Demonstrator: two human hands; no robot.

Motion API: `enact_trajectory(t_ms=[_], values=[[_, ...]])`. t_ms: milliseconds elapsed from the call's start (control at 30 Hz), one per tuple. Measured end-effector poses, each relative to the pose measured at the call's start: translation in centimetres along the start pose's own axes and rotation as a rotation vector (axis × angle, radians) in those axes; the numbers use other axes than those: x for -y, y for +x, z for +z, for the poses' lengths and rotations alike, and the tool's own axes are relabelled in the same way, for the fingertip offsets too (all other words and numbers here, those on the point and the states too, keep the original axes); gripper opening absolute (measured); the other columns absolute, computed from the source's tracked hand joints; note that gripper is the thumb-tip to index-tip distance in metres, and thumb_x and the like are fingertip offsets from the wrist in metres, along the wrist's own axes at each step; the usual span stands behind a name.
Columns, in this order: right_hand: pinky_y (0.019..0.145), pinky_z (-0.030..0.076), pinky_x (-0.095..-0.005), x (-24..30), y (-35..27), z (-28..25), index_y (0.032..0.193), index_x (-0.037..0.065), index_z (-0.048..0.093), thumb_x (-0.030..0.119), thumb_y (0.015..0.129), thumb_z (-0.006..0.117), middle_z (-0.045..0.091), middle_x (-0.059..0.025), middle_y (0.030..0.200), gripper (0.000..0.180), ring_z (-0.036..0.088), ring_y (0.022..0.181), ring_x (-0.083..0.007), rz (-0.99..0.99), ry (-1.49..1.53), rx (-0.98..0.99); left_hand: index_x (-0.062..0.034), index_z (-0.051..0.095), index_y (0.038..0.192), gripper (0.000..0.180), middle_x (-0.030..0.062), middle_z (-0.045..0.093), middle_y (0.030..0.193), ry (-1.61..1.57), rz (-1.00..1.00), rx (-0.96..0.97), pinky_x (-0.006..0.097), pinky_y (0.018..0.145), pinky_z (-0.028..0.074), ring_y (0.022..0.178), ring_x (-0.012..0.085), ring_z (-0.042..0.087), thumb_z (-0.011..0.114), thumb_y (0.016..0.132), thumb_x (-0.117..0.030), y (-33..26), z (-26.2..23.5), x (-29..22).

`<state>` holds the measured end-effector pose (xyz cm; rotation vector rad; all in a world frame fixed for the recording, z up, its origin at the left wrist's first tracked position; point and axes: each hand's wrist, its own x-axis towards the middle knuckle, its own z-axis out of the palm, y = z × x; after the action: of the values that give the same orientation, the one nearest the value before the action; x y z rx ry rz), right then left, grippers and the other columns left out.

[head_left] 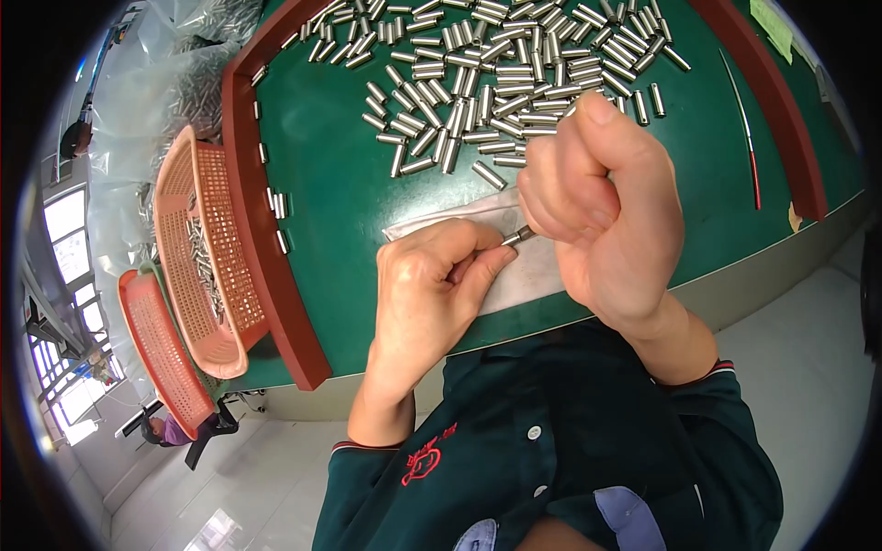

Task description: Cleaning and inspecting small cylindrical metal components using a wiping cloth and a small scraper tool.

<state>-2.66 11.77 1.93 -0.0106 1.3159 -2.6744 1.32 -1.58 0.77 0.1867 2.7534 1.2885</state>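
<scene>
My left hand [432, 285] is closed in a fist near the front edge of the green table [331, 184], pinching one end of a small metal cylinder [517, 237]. My right hand [597, 202] is curled just to its right, fingers meeting the other end of the same cylinder. Both hands hover over a white cloth [524, 271] lying on the table. Beyond them, several loose metal cylinders [496, 73] are spread in a pile across the green surface.
A red-brown raised border [266, 266] frames the table. Two orange plastic baskets stand at the left, one [197, 248] holding metal cylinders, the other [161, 354] lower. Clear plastic bags [175, 83] lie at the far left. A thin red-tipped rod [749, 147] lies at right.
</scene>
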Motion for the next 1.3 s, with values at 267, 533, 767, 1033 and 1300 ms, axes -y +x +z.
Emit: enact_trajectory(t_ms=[267, 533, 767, 1033, 1300], values=[[0.039, 0.016, -0.0231, -0.5, -0.1, -0.4, 0.05, 0.013, 0.026, 0.024, 0.092, 0.027, 0.023, 0.0035, 0.043, 0.043, 0.016, 0.039, -0.0065, -0.098, -0.095, 0.071, -0.0004, 0.057, 0.065, 0.009, 0.0092, 0.051, 0.055, -0.018, 0.008, 0.032, 0.028, 0.044, 0.037, 0.045, 0.0206, 0.047, 0.066, 0.064, 0.0, 0.2, -0.2, 0.2], [0.04, 0.017, -0.0235, -0.8, -0.2, -0.3, 0.051, 0.012, 0.026, 0.02, 0.092, 0.027, 0.023, 0.0034, 0.044, 0.042, 0.018, 0.039, -0.0071, -0.099, -0.181, 0.114, -0.0006, 0.056, 0.065, 0.009, 0.0102, 0.052, 0.057, -0.008, 0.085, 0.069, 0.033, 0.045, 0.039, 0.049, 0.0274, 0.05, 0.065, 0.065, 0.001, 0.4, -0.5, 0.6], [0.042, 0.017, -0.0252, -0.6, -0.7, 1.1, 0.051, 0.008, 0.027, 0.015, 0.089, 0.033, 0.024, 0.0019, 0.046, 0.039, 0.02, 0.042, -0.0077, -0.115, -0.216, 0.142, -0.0008, 0.057, 0.065, 0.008, 0.0115, 0.051, 0.054, -0.076, 0.167, -0.013, 0.033, 0.043, 0.038, 0.046, 0.0282, 0.048, 0.065, 0.067, -0.001, 0.2, -0.1, 0.5], [0.039, 0.017, -0.025, -0.1, -0.8, -1.4, 0.047, 0.01, 0.026, 0.02, 0.089, 0.033, 0.024, 0.0021, 0.043, 0.043, 0.021, 0.039, -0.0079, -0.166, 0.229, 0.04, -0.0022, 0.056, 0.076, 0.006, -0.0042, 0.044, 0.053, -0.571, -0.193, -0.045, 0.017, 0.043, 0.027, 0.047, 0.0021, 0.037, 0.061, 0.074, 0.001, -0.7, -0.8, 0.8], [0.039, 0.016, -0.0241, 0.2, -1.0, -2.2, 0.049, 0.014, 0.025, 0.022, 0.09, 0.025, 0.023, 0.0032, 0.041, 0.041, 0.014, 0.038, -0.0076, -0.115, 0.225, 0.09, -0.0002, 0.052, 0.079, 0.011, 0.0077, 0.053, 0.076, -1.239, -0.104, 0.009, 0.019, 0.045, 0.03, 0.051, 0.0069, 0.037, 0.052, 0.083, -0.011, 0.3, -1.2, 2.2]])
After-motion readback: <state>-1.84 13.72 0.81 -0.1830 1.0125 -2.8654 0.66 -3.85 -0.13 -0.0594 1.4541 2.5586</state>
